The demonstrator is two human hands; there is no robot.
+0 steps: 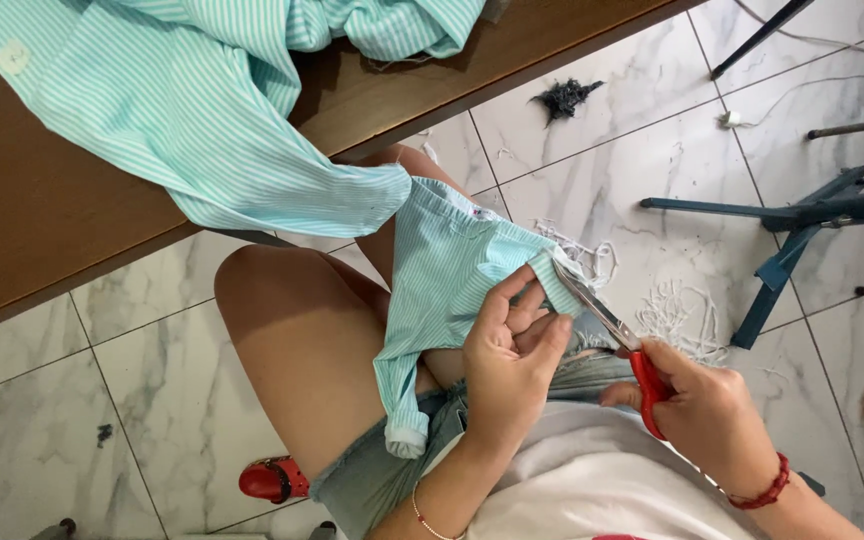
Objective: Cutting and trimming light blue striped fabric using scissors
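Scissors point(607, 330) with red handles meet the edge of a mint-and-white striped shirt point(252, 130) above a seated person's lap, seen from the head camera. The right hand point(712, 415) grips the red handles with fingers curled through and around them, the blades slightly parted and their tips touching the fabric's hem. The left hand point(507, 365) pinches a fold of the shirt's sleeve end between thumb and fingertips, the fingers closed on the cloth and holding it taut just beside the blades.

The shirt spills from a brown wooden table point(42, 240) at upper left, where most of it lies bunched, and hangs down over the person's bare knee point(282, 300) to the denim shorts point(382, 470). A folded cuff dangles low beside the thigh. The left wrist carries a thin bracelet point(432, 520), the right wrist a red beaded one point(767, 490).

White thread scraps point(682, 315) lie scattered on the marbled tile floor point(72, 420) just beyond the hands, and a dark tuft of thread point(564, 97) sits farther off near the table's edge. A blue metal stool frame point(802, 230) stands at right. A red shoe point(272, 478) shows under the leg at bottom.
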